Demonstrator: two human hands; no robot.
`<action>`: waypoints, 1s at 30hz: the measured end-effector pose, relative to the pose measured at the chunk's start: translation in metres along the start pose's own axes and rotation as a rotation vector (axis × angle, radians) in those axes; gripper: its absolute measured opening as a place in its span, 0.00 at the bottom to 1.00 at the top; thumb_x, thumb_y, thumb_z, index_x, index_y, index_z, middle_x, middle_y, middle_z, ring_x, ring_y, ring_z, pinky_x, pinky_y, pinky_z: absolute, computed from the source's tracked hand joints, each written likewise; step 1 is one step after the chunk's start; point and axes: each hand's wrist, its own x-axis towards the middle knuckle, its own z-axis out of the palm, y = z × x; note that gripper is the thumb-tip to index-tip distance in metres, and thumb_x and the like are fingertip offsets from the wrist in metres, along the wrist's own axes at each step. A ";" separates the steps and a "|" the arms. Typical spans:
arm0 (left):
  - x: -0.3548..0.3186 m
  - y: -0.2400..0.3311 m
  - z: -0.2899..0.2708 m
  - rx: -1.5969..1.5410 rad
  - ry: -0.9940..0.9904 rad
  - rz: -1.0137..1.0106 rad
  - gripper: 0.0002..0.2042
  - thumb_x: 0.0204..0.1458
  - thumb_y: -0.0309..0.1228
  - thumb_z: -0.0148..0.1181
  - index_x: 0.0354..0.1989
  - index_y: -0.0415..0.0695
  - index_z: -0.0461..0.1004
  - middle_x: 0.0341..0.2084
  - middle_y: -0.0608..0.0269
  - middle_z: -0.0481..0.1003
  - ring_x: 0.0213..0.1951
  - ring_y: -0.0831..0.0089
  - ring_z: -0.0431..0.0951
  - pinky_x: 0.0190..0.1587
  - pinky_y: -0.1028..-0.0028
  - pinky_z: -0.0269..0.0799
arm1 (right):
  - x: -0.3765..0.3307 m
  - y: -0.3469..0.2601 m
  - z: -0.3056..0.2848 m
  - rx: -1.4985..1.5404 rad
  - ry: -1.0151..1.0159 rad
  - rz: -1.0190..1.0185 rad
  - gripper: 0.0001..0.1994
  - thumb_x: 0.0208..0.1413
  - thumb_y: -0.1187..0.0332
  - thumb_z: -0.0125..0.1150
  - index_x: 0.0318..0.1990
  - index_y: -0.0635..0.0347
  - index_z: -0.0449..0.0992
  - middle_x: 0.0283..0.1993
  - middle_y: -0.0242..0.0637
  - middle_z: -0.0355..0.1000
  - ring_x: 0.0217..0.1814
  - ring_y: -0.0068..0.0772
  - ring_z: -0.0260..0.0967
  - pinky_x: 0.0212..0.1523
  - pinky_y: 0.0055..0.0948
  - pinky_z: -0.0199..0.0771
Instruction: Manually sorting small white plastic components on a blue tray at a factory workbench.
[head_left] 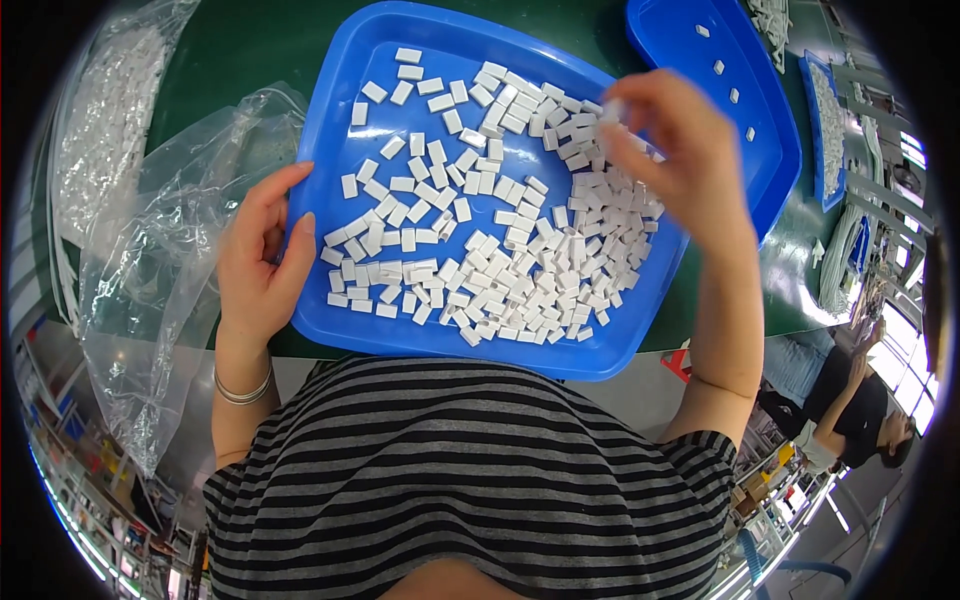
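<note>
Small white rectangular plastic pieces [520, 260] are heaped in the blue plastic tray [345, 100]. One is pinched by right hand [670, 150]; tray edge is gripped by left hand [262, 255] (light, rigid, slippery; best taken by the long sides).

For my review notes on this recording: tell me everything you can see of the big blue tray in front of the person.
The blue tray looks like glossy plastic, rectangular with rounded corners and a raised rim. It lies flat on the green table, holding many small white rectangular pieces, denser toward its right. The left hand grips its left edge; the right hand hovers above it, pinching a piece.
</note>
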 end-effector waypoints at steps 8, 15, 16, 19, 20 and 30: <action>0.002 0.001 0.002 -0.061 -0.021 -0.013 0.18 0.55 0.20 0.55 0.56 0.41 0.71 0.22 0.76 0.68 0.19 0.90 0.55 0.23 0.85 0.49 | 0.005 0.069 -0.031 -0.332 0.280 -0.109 0.12 0.53 0.76 0.63 0.45 0.59 0.79 0.49 0.35 0.77 0.49 0.32 0.75 0.46 0.25 0.73; 0.002 0.002 -0.001 -0.033 -0.029 0.008 0.18 0.55 0.20 0.56 0.56 0.41 0.71 0.21 0.76 0.68 0.19 0.90 0.54 0.24 0.85 0.48 | -0.015 -0.019 0.029 -0.061 -0.186 -0.391 0.17 0.37 0.80 0.66 0.40 0.59 0.79 0.39 0.37 0.74 0.41 0.40 0.72 0.41 0.35 0.73; 0.002 0.001 0.000 -0.021 -0.025 0.006 0.18 0.55 0.20 0.56 0.56 0.41 0.71 0.21 0.77 0.66 0.19 0.90 0.54 0.23 0.84 0.48 | -0.017 -0.019 0.034 -0.045 -0.196 -0.382 0.16 0.38 0.81 0.65 0.40 0.59 0.79 0.38 0.37 0.73 0.41 0.41 0.72 0.40 0.35 0.74; 0.005 0.002 0.001 -0.015 -0.023 0.000 0.18 0.54 0.20 0.56 0.55 0.41 0.72 0.20 0.77 0.64 0.19 0.89 0.53 0.23 0.84 0.47 | -0.017 -0.012 0.035 -0.034 -0.197 -0.326 0.15 0.41 0.81 0.65 0.40 0.61 0.79 0.38 0.39 0.73 0.40 0.43 0.72 0.40 0.34 0.75; 0.004 0.003 0.001 -0.021 -0.030 -0.006 0.18 0.54 0.20 0.55 0.55 0.41 0.72 0.19 0.78 0.63 0.19 0.89 0.53 0.23 0.84 0.47 | -0.017 -0.010 0.034 -0.038 -0.191 -0.275 0.14 0.42 0.80 0.65 0.41 0.62 0.79 0.39 0.40 0.73 0.40 0.44 0.72 0.40 0.33 0.75; 0.002 0.001 0.001 -0.036 -0.015 0.002 0.18 0.54 0.19 0.55 0.55 0.40 0.72 0.20 0.78 0.62 0.19 0.89 0.53 0.23 0.84 0.47 | -0.021 -0.010 0.013 1.002 -0.137 0.388 0.09 0.53 0.81 0.63 0.43 0.68 0.79 0.40 0.36 0.76 0.39 0.24 0.74 0.42 0.23 0.75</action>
